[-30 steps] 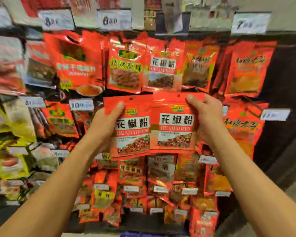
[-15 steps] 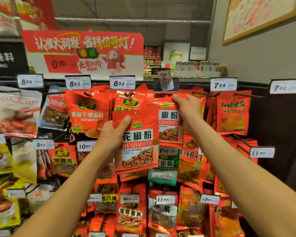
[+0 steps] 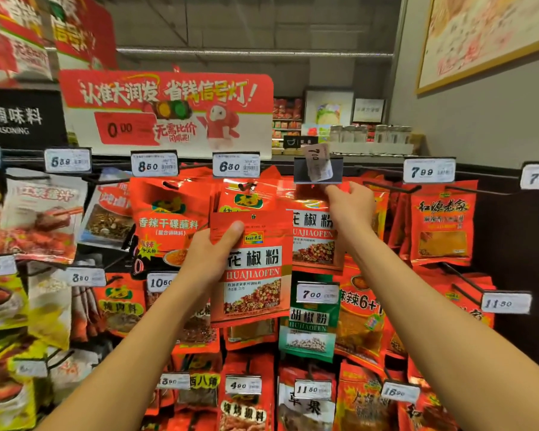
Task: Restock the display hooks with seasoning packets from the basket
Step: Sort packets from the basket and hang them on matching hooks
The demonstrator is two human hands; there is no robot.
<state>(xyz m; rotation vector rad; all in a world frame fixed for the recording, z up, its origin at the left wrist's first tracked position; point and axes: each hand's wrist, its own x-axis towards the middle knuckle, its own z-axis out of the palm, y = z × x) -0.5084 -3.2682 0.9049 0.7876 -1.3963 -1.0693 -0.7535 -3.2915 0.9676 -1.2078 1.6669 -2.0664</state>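
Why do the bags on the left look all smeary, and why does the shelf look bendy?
Head view: the left-edge bags are blurred, while the packet in the left hand reads sharply; the wide lens curves the shelf rail; glare shines on the glossy red pouch.

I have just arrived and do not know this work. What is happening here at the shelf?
A person is restocking hanging seasoning packets. The right hand pinches the top of one red huajiaofen packet up at a display hook under the crooked 7.00 price tag. The left hand holds a second matching packet lower down, waiting.
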